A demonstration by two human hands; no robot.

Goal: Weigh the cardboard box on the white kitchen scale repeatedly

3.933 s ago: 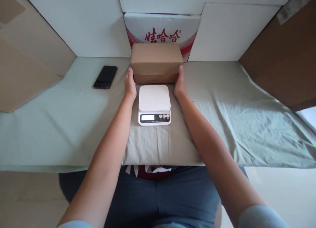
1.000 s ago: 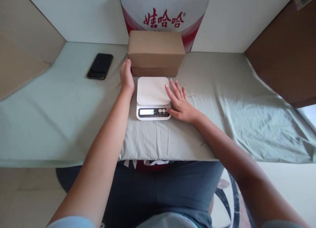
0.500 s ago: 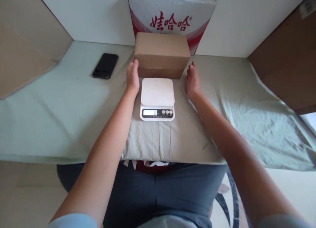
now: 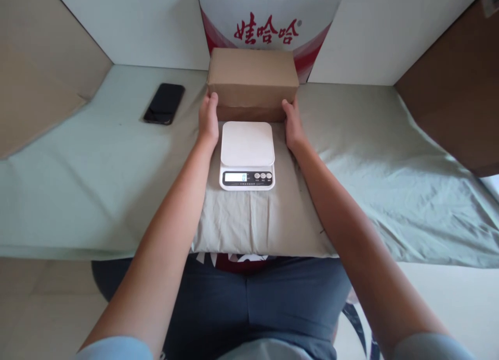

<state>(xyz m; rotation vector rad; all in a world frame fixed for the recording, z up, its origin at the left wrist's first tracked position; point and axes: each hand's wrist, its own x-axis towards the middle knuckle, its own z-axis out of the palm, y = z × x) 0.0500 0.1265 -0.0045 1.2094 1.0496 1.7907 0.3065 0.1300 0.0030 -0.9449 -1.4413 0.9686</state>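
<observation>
A brown cardboard box [image 4: 252,71] stands behind the scale, gripped at its two ends. My left hand [image 4: 209,117] is closed on its left end, the thumb on the front face and the other fingers mostly hidden. At the right end my right hand [image 4: 292,122] holds it the same way, thumb at the front corner. Between my forearms lies a white digital kitchen scale [image 4: 248,144] with a bare platform; its lit display reads 0.
A black smartphone [image 4: 164,104] lies left of the box on the pale green cloth [image 4: 78,194]. Behind stands a white and red carton [image 4: 268,12] with red characters. Large cardboard panels flank the left [image 4: 42,74] and right [image 4: 456,84] sides.
My right hand has moved left, from beside the box onto its right end, and closed there. The box has turned slightly. My left hand stays at the left end.
</observation>
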